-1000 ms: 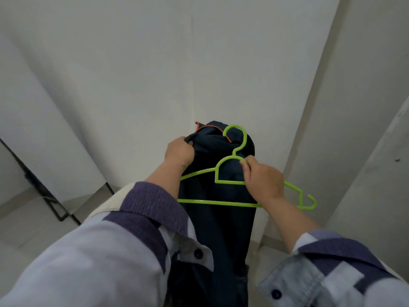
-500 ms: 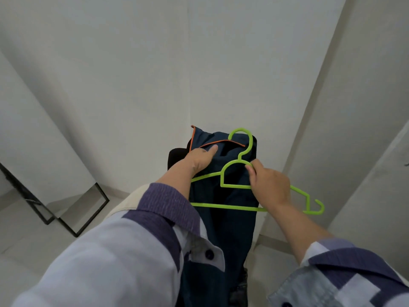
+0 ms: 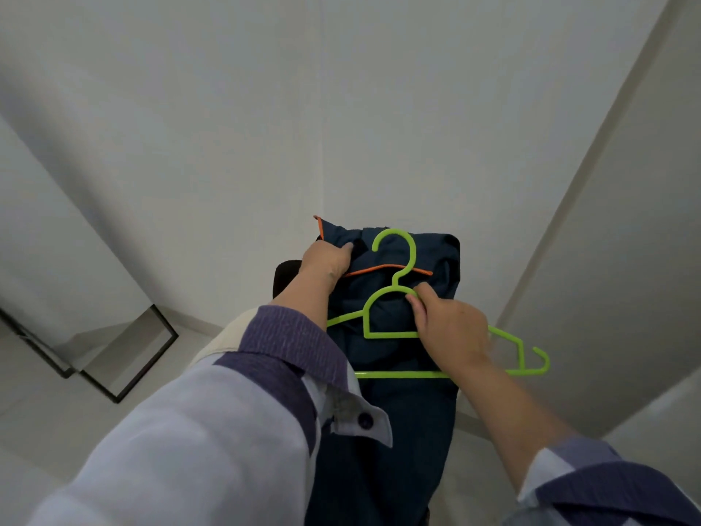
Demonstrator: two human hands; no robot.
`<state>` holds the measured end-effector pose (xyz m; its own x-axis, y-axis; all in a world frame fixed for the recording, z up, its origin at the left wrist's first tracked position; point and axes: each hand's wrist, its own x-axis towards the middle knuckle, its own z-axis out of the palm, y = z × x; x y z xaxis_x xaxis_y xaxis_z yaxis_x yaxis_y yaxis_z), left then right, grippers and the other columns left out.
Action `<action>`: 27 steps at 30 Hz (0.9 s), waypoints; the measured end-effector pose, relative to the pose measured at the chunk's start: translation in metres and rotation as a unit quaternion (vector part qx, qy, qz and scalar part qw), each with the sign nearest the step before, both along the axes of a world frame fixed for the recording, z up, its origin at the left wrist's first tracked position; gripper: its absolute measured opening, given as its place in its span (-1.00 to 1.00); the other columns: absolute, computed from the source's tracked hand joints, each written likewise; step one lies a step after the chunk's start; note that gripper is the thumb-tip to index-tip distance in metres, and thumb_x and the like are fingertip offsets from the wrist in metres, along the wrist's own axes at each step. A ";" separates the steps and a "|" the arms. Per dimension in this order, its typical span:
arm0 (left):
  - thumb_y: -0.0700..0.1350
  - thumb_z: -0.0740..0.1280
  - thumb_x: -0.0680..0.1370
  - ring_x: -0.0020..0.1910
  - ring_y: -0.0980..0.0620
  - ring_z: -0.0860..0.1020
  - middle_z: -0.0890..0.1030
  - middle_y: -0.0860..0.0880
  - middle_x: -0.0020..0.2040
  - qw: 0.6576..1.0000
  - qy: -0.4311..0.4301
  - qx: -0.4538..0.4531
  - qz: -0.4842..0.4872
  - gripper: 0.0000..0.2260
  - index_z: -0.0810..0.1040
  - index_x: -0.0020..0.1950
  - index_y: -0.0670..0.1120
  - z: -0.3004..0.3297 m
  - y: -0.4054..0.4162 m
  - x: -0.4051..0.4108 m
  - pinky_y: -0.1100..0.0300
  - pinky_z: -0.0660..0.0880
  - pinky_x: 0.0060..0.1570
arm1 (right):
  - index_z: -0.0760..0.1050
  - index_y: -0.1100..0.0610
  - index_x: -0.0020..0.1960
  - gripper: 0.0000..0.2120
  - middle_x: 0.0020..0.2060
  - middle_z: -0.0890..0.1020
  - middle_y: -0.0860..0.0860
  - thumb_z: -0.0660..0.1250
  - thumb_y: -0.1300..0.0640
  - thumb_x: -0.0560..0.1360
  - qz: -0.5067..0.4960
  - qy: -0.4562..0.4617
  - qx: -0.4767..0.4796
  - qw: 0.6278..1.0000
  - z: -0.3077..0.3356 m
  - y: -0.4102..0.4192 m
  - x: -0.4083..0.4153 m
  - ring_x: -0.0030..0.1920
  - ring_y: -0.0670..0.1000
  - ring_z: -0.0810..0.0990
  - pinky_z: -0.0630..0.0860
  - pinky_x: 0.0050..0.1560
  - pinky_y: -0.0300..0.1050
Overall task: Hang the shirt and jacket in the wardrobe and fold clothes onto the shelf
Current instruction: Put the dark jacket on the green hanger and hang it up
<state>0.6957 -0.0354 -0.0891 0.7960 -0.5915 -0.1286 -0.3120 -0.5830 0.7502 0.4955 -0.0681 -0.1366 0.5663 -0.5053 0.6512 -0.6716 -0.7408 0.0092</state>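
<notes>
Jacket gripped by left hand; right hand seemingly pinches hanger.

The person wears a pale lavender-white shirt with long sleeves. Each turned-back cuff is dark purple with fine ribbing, and beside the left cuff a purple button sits on a light tab.
</notes>
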 end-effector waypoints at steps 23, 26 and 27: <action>-0.22 0.53 0.36 0.25 -0.19 0.49 0.51 -0.18 0.28 0.979 0.071 -0.097 -0.166 -0.39 0.36 0.34 -0.26 0.103 0.146 -0.065 -0.08 0.45 0.25 | 0.49 0.21 -0.12 -0.70 -0.55 0.53 0.20 0.15 0.02 0.61 -0.128 -0.071 0.021 0.989 0.086 0.135 -0.107 -0.56 0.23 0.49 0.04 -0.47 -0.27; -0.21 0.52 0.39 0.28 -0.18 0.45 0.47 -0.20 0.27 0.968 -0.114 -0.007 -0.222 -0.41 0.33 0.31 -0.29 0.112 0.163 -0.089 0.01 0.44 0.23 | 0.47 0.18 -0.15 -0.66 -0.57 0.51 0.18 0.09 -0.02 0.61 -0.171 -0.078 0.012 0.982 0.091 0.160 -0.129 -0.58 0.21 0.48 0.08 -0.48 -0.28; -0.19 0.52 0.40 0.27 -0.19 0.45 0.47 -0.21 0.26 0.957 -0.173 0.007 -0.235 -0.42 0.33 0.31 -0.29 0.115 0.170 -0.098 0.04 0.44 0.20 | 0.47 0.17 -0.11 -0.67 -0.52 0.55 0.20 0.09 -0.02 0.62 -0.186 -0.078 0.010 0.979 0.091 0.168 -0.138 -0.53 0.23 0.51 0.12 -0.47 -0.24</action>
<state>0.5973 0.1342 0.0256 0.4396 -0.8943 0.0840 -0.7698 -0.3269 0.5482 0.3576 0.1001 -0.0457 0.2347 -0.6716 0.7028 -0.8873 -0.4433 -0.1273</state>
